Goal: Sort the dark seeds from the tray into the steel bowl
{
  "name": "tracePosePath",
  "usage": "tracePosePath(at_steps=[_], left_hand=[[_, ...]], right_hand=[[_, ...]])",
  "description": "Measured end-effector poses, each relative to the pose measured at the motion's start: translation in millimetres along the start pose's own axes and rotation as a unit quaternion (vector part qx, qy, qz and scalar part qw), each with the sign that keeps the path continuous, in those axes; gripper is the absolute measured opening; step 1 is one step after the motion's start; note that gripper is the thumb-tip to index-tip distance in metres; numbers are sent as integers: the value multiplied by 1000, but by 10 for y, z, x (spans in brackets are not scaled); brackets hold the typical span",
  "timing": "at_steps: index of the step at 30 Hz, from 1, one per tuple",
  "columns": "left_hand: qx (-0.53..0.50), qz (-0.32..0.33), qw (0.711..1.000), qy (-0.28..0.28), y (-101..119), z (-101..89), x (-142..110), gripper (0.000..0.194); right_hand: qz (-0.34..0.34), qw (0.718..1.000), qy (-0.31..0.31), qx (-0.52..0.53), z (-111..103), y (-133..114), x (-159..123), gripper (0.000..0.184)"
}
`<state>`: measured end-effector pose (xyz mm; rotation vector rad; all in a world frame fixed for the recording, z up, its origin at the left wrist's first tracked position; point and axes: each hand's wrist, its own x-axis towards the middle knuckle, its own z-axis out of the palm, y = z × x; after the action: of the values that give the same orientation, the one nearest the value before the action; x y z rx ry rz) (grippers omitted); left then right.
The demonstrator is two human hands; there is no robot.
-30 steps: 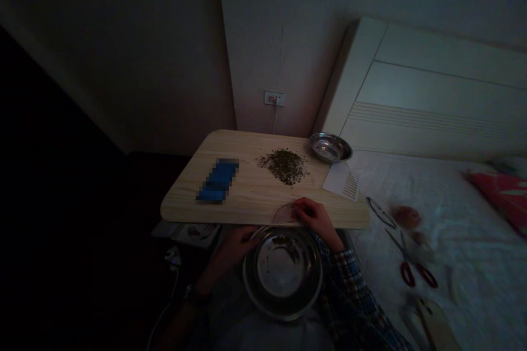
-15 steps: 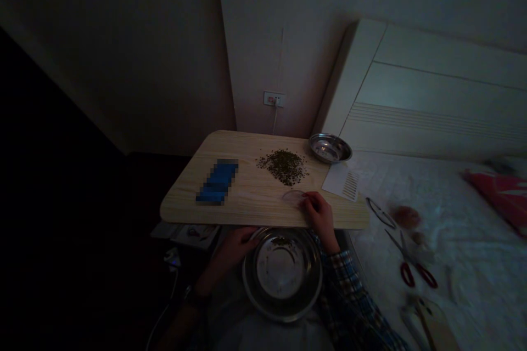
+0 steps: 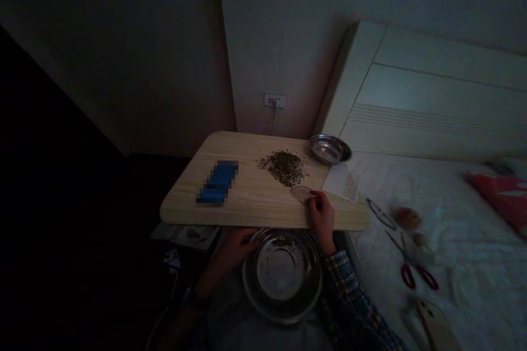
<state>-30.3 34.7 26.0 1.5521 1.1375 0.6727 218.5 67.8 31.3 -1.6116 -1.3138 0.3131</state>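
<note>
My right hand (image 3: pixel 322 214) is closed on a clear half-round plastic piece (image 3: pixel 300 193) that resembles a protractor, held at the table's surface just in front of a pile of small green beans or seeds (image 3: pixel 285 167). Below the table edge, a large steel basin (image 3: pixel 281 271) rests at my lap, with a few of the same grains inside at its far side. My left hand (image 3: pixel 241 244) grips the left rim of this basin, thumb over the edge.
On the wooden table (image 3: pixel 247 211) lie a blurred-out blue object (image 3: pixel 218 182) and a white card with slots (image 3: pixel 340 181); a steel bowl (image 3: pixel 330 149) stands at its back right corner. Red-handled scissors (image 3: pixel 407 263) and a phone (image 3: pixel 436 323) lie on the bed to the right.
My right hand has shifted slightly right with the clear plastic piece, away from the table's middle. My left hand and the basin stay in place.
</note>
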Motion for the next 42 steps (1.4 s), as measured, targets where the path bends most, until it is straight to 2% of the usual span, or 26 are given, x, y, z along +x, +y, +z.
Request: tracePosePath(at_steps=[9, 21, 31, 37, 42], left_hand=[[-21, -8, 1000, 11, -127, 3, 46, 38], [-48, -18, 999, 12, -126, 8, 34, 36], [-32, -25, 999, 13, -57, 1, 31, 37], [-51, -18, 999, 0, -119, 7, 47, 40], [-49, -29, 998, 17, -123, 9, 49, 38]], right_hand=[[1, 999, 19, 38, 28, 58, 19, 30], [3, 999, 25, 20, 49, 56, 26, 31], [-13, 999, 28, 18, 54, 82, 20, 33], [-7, 1000, 20, 18, 34, 51, 30, 34], [-11, 1000, 12, 16, 26, 39, 14, 33]])
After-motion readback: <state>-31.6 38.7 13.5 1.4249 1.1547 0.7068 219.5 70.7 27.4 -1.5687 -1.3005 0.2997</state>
